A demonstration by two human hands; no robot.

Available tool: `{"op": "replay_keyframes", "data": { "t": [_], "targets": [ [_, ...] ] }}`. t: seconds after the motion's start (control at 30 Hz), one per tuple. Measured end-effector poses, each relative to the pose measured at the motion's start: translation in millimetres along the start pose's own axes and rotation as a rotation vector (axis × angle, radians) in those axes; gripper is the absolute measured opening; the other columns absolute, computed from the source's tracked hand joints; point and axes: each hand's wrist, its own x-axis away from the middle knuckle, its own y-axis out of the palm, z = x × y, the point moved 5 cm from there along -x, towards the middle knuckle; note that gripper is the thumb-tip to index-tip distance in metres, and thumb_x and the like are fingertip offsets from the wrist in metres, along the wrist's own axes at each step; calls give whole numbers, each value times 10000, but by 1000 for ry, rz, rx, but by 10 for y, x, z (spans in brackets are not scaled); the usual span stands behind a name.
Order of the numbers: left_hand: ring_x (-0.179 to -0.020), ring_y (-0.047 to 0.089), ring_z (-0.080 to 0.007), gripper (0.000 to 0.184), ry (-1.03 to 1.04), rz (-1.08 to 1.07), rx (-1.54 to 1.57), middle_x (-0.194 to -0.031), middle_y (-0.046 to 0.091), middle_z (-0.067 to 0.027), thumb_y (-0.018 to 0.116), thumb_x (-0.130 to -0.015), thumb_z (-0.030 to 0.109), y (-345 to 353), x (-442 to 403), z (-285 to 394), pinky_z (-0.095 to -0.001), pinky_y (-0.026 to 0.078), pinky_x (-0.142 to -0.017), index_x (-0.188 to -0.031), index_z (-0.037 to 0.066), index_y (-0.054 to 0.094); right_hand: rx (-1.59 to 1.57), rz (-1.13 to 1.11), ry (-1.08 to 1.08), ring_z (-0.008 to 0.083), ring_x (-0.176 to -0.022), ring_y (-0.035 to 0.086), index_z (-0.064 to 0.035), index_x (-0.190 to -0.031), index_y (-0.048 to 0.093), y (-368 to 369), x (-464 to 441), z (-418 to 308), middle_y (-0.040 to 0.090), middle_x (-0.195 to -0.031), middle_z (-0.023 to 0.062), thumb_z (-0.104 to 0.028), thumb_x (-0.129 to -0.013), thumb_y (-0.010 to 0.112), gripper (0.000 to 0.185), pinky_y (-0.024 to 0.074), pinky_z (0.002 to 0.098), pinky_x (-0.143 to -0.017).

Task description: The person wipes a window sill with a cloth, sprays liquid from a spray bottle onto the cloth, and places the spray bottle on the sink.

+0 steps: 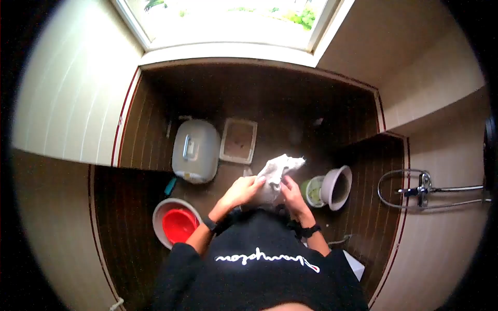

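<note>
A crumpled white cloth is held up in front of my body, between both hands. My left hand grips its left side, with the fingers closed on the fabric. On the lower right of the cloth, my right hand pinches it between thumb and fingers. The cloth's upper right end sticks out loose, and its edge looks frayed. Each wrist wears a dark band. Below the cloth, something pale shows between my forearms, too blurred to name.
A lidded grey-white bin and a shallow tray stand ahead on the left. A red basin sits inside a pale basin. At right, a white bucket leans by a green-white tub. A shower mixer is on the right wall.
</note>
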Motion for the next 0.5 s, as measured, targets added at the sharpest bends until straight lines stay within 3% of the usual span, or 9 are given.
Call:
{"op": "replay_keyframes", "data": {
  "t": [0.07, 0.17, 0.2, 0.27, 0.37, 0.5],
  "targets": [
    [-902, 585, -447, 416, 74, 185, 48, -911, 636, -249, 494, -915, 411, -175, -179, 251, -470, 460, -777, -1035, 16, 544, -26, 34, -77, 120, -1036, 510, 17, -1252, 454, -84, -229, -137, 547, -1145, 49, -145, -929, 489, 362, 401, 275, -911],
    [-951, 588, -364, 299, 421, 499, 211, -1044, 590, -192, 630, -835, 198, -399, -419, 520, -407, 473, -829, -1066, 30, 539, -69, 48, -143, 147, -1080, 509, 10, -1325, 358, -83, -496, -422, 537, -1187, 70, -143, -929, 501, 448, 388, 288, -937],
    [-951, 588, -364, 299, 424, 493, 210, -1044, 590, -192, 630, -835, 198, -462, -484, 591, -407, 473, -829, -1066, 30, 539, -69, 55, -146, 147, -1080, 509, 10, -1325, 358, -45, -562, -519, 537, -1187, 70, -143, -929, 501, 448, 388, 288, -937],
    [-983, 572, -315, 293, 597, 722, -109, -1066, 568, -158, 660, -792, 137, -609, -540, 831, -380, 478, -832, -1046, 31, 561, -183, 107, -251, 155, -1103, 501, 2, -1349, 312, -73, -737, -696, 528, -1216, 84, -136, -930, 502, 480, 384, 292, -947],
    [-973, 572, -308, 299, 527, 564, -213, -1061, 578, -149, 682, -776, 203, -626, -755, 1004, -382, 483, -819, -1001, 24, 598, -39, 139, -256, 155, -1070, 514, -8, -1268, 380, -155, -1056, -832, 541, -1176, 88, -71, -938, 463, 346, 405, 293, -923],
    [-931, 587, -307, 275, 469, 687, -246, -1081, 593, -117, 680, -777, 183, -746, -1128, 1066, -375, 494, -792, -1006, 48, 610, 64, 91, -225, 149, -1023, 539, 5, -1203, 453, -291, -1450, -1076, 575, -1127, 67, -75, -946, 448, 269, 429, 280, -882]
  ]
}}
